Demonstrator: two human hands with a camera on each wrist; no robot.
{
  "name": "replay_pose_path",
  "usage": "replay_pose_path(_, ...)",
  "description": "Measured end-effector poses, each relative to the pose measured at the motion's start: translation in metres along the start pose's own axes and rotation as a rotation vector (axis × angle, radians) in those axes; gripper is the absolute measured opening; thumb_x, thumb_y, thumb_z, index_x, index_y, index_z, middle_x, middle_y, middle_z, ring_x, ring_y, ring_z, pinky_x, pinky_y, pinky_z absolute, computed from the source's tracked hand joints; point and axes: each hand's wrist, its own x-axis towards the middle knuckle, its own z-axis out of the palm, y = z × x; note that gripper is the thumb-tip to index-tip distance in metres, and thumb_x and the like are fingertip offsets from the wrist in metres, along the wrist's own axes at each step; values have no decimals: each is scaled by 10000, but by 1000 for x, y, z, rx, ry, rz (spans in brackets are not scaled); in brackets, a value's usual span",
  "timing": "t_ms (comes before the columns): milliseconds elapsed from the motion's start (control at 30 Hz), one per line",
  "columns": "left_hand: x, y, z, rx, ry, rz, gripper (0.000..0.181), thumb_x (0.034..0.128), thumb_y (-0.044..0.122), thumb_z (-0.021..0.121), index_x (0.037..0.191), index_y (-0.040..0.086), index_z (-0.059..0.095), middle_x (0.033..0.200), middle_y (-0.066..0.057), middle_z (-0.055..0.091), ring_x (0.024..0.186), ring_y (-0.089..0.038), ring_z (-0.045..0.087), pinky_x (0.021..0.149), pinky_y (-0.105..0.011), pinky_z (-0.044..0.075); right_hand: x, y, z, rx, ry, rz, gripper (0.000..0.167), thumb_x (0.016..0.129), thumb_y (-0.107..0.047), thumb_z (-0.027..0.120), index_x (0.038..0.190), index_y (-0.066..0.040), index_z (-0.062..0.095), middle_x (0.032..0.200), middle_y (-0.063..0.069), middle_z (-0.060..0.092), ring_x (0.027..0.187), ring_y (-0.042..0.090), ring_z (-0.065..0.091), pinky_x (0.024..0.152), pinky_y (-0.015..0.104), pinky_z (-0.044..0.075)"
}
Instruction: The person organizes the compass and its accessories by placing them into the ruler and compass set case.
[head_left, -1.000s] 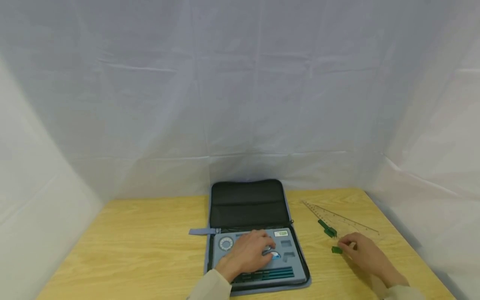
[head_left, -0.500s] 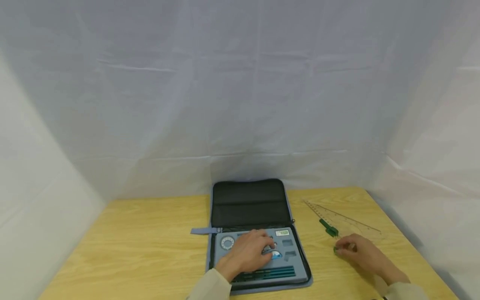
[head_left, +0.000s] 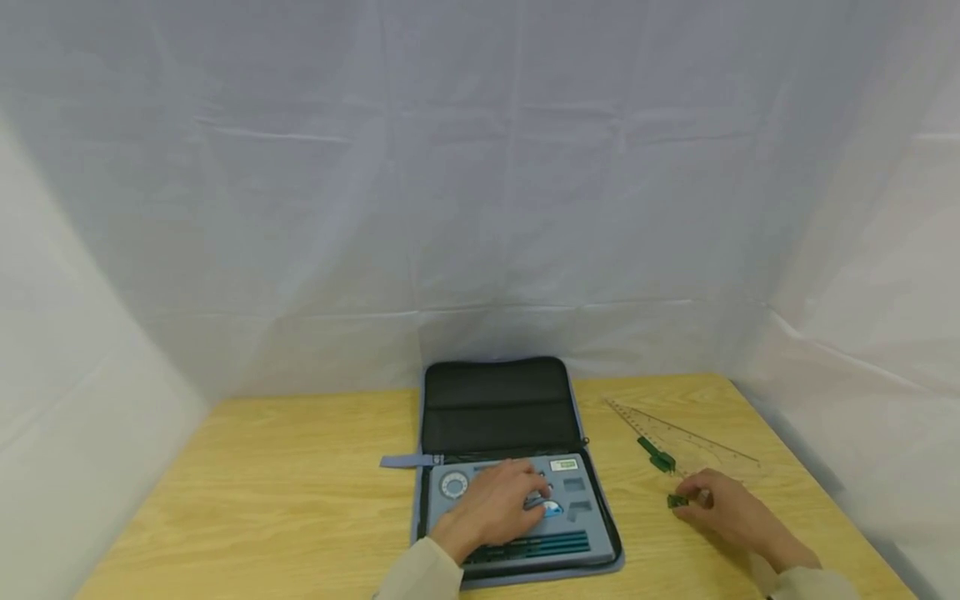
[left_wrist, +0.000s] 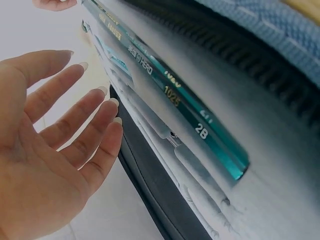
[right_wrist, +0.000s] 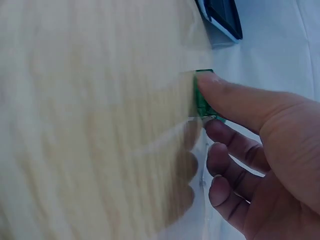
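Observation:
My right hand is at the right of the table and pinches a small green block between thumb and fingers. In the right wrist view the green block looks partly see-through, and the thumb covers some of it. What kind of thing it is, I cannot tell. My left hand lies over the grey tray of an unzipped case. Its fingers are relaxed and loosely bent in the left wrist view, with nothing gripped. Beside it lie dark green pencils, the front one marked 2B.
Behind my right hand lie a slim dark green tool and a clear set square. The tray also holds a white dial-like ring, a white eraser-like block and shaped recesses. White sheeting encloses the table.
My right thumb and fingers have closed on the green block, which lay flatter on the table before and now shows at a different angle. My left hand stays in place.

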Motion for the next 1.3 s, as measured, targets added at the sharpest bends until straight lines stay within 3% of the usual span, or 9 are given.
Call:
replay_pose_path(267, -3, -1, -2, 5, 9, -34, 182, 902, 263, 630, 1059, 242, 720, 1064, 99, 597, 916, -86, 562, 747, -285, 487, 4, -9, 4, -32, 29, 28, 294, 862, -347, 692, 1033, -109, 673, 941, -15, 594, 798, 134, 546, 680, 335, 470)
replay_pose_path(500, -8, -5, -6, 10, 23, -58, 173, 901, 261, 638, 1051, 245, 723, 1068, 94, 601, 905, -86, 558, 741, -286, 484, 23, -25, 11, 38, 23, -37, 300, 852, -313, 710, 1043, -86, 672, 937, 1, 604, 727, 92, 553, 627, 274, 478)
replay_pose_path(867, -17, -12, -10, 22, 43, -94, 178, 901, 269, 637, 1059, 247, 717, 1049, 96, 597, 882, -82, 548, 707, -273, 478, 55, -50, 29, 21, -14, -141, 236, 853, -334, 705, 995, -146, 696, 976, -30, 616, 704, 75, 507, 615, 265, 455)
replay_pose_path(1300, -27, -25, -13, 45, 64, -131, 177, 899, 253, 636, 1055, 227, 716, 1010, 95, 596, 890, -95, 558, 744, -300, 485, 73, -68, 42, -12, -36, -219, 223, 858, -347, 698, 1001, -176, 698, 963, -47, 592, 686, 71, 482, 582, 262, 438)
